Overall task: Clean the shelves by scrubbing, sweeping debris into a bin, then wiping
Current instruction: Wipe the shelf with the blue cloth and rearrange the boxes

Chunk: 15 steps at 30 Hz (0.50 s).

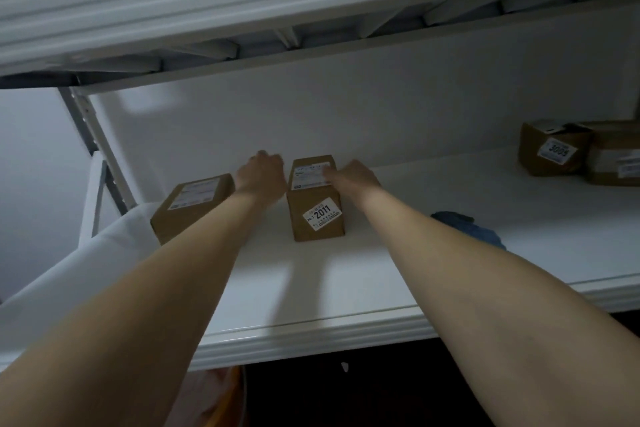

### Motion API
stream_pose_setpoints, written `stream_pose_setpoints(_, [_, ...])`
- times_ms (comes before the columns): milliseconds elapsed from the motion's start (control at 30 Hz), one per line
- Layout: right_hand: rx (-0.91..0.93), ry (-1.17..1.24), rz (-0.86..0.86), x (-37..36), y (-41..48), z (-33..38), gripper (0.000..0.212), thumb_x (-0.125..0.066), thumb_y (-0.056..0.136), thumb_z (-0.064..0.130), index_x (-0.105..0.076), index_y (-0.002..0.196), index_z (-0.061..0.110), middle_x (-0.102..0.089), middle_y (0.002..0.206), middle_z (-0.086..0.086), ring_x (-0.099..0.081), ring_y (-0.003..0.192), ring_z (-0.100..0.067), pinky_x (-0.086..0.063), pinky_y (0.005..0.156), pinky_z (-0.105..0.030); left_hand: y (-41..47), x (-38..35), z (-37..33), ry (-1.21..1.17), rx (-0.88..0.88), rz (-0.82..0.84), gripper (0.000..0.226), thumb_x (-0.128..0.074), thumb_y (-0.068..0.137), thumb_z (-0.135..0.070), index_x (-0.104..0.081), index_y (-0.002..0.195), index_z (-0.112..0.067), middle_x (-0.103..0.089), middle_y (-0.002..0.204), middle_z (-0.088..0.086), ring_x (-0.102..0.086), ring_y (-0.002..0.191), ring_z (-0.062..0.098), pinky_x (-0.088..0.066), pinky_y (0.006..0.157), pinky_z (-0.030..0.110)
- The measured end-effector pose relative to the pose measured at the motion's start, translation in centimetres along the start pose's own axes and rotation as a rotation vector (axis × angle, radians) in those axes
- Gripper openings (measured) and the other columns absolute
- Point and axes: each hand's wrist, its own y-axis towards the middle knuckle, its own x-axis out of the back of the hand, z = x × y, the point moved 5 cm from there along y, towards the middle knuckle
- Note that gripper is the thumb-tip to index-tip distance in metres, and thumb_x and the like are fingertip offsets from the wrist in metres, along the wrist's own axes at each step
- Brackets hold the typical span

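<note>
Reaches forward with both bare arms, nearly straight at the elbow, over the front lip of the white shelf (311, 308) and deep toward its back wall. Brackets the upright brown box marked 2011 (317, 208) from either side, about mid-depth on the board and left of centre. Sets the left hand (261, 172) just beside the box's upper left edge, back of the hand up, knuckles bent, fingers curled down and away from the camera. Cannot tell a real grip there, nor contact with the cardboard, given the motion blur. Lays the right hand (351, 175) on the box's top right corner, palm down, fingers (329, 174) stretched leftward across the white top label, probably flat rather than hooked; thumb hidden. Holds the two forearms in a narrow V, converging on the box.

Elsewhere on the same board: a second brown box (194, 204) just left of the left wrist, near the shelf's left end; a blue cloth (467, 227) crumpled behind the right forearm, partly hidden by it and apart from the box under the hands; two more labelled boxes (554, 149) touching each other far off at the right, by the back wall. Above, the underside of the next shelf level (242, 0). Below the front lip, something orange (232, 392), too dark to make out.
</note>
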Motion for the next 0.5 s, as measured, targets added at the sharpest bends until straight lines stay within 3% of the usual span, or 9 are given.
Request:
stream_pose_setpoints(67, [-0.04,-0.132,-0.09,2.6,0.4,-0.9,0.065,-0.048,0.087,0.056,-0.049,0.133,0.01,-0.05,0.136,-0.017,-0.048,0.123,-0.036,-0.041,0.098,-0.038,0.1,0.6,-4.5,-0.174,-0.169,-0.043,0.034,-0.047,0.091,-0.014,-0.057,0.124,-0.015,-0.053,0.125,0.011,-0.052,0.116,0.029,-0.046,0.094,0.039])
stream_pose_setpoints(167, [-0.119,-0.288,-0.174,7.6,0.8,-3.2,0.057,-0.053,0.088,0.048,-0.051,0.131,0.011,-0.046,0.139,-0.015,-0.043,0.127,-0.035,-0.038,0.101,-0.039,-0.9,0.4,-13.0,-0.264,-0.415,0.099,0.033,-0.048,0.09,-0.012,-0.063,0.119,-0.013,-0.06,0.126,0.009,-0.055,0.116,0.025,-0.043,0.095,0.029])
stream_pose_setpoints(300, [-0.254,-0.419,-0.203,14.4,-0.2,-7.8,0.045,-0.054,0.09,0.032,-0.052,0.128,0.009,-0.048,0.137,-0.015,-0.045,0.125,-0.033,-0.037,0.102,-0.037,-2.3,-1.6,-22.6,-0.339,-0.428,0.422,0.03,-0.059,0.089,-0.016,-0.062,0.112,0.002,-0.064,0.114,0.016,-0.061,0.095,0.025,-0.049,0.076,0.03])
stream_pose_setpoints(400, [-0.335,-0.482,-0.202,18.8,-1.6,-10.8,0.036,-0.048,0.09,0.025,-0.056,0.122,0.008,-0.054,0.13,-0.015,-0.051,0.118,-0.034,-0.043,0.099,-0.036,-3.8,-3.7,-26.3,-0.314,-0.423,0.698,0.044,-0.069,0.084,-0.027,-0.06,0.116,0.001,-0.061,0.116,0.011,-0.06,0.103,0.024,-0.055,0.082,0.032])
stream_pose_setpoints(500, [-0.365,-0.53,-0.179,21.2,-2.1,-12.5,0.033,-0.047,0.091,0.02,-0.055,0.12,0.006,-0.054,0.128,-0.014,-0.053,0.118,-0.034,-0.043,0.102,-0.039,-4.6,-4.7,-27.1,-0.181,-0.493,0.784,0.046,-0.073,0.081,-0.026,-0.061,0.119,-0.002,-0.06,0.121,0.012,-0.062,0.105,0.029,-0.056,0.085,0.037])
